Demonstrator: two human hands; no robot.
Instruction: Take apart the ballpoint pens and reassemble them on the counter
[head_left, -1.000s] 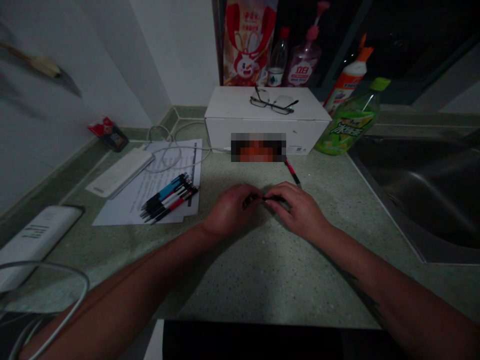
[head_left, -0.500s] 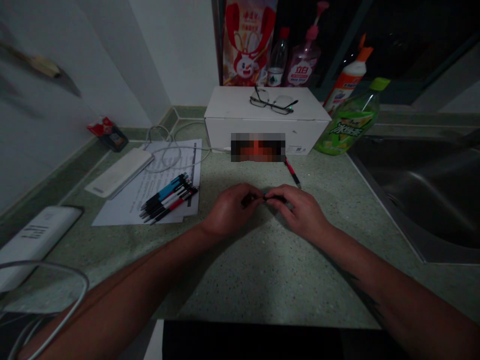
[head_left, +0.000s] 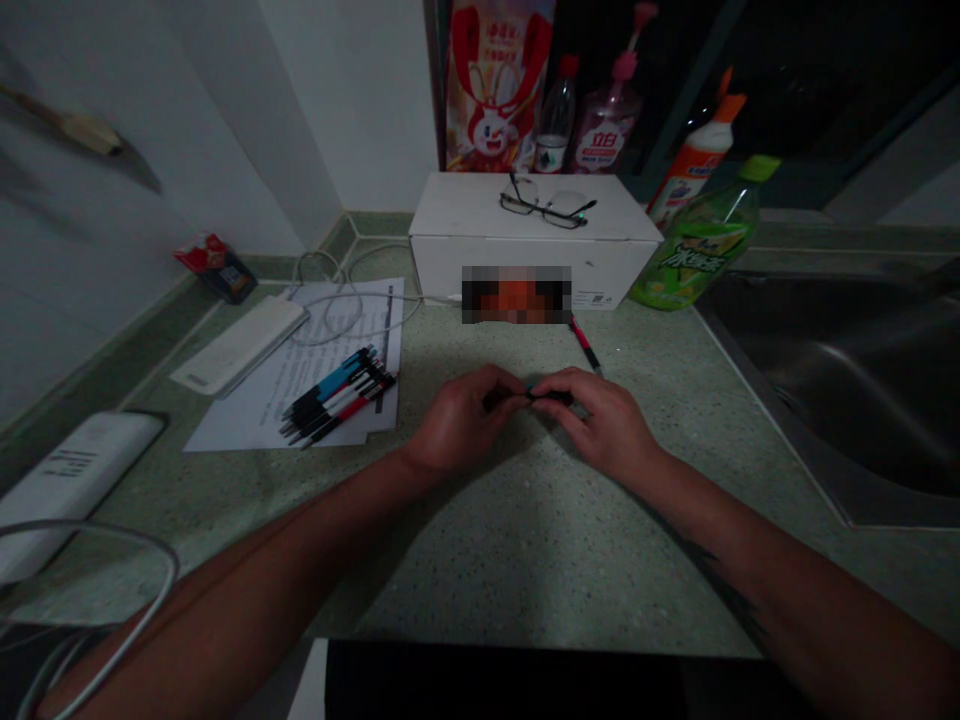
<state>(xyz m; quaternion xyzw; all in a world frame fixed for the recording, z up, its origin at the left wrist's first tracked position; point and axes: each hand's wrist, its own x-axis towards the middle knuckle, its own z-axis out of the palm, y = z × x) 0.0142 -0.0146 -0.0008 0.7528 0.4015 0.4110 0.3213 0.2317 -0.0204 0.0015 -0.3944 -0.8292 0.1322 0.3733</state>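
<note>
My left hand (head_left: 469,410) and my right hand (head_left: 604,415) meet fingertip to fingertip above the middle of the counter. Both are closed in a pinch on one slim dark pen (head_left: 532,393), mostly hidden by the fingers, with a small teal spot showing between them. To the left, a bundle of several pens (head_left: 337,398) in blue, white, red and black lies on printed paper sheets (head_left: 225,425). Just beyond my right hand, a red and black pen (head_left: 586,345) lies alone on the counter.
Eyeglasses (head_left: 547,203) rest on a white box (head_left: 450,215) at the back. A green bottle (head_left: 701,240) leans beside the sink (head_left: 825,390) on the right. White power banks (head_left: 244,340) and a looping cable (head_left: 169,590) occupy the left.
Almost nothing differs. The fingers of my right hand have shifted very slightly, while both hands keep their pinch in the same place.
</note>
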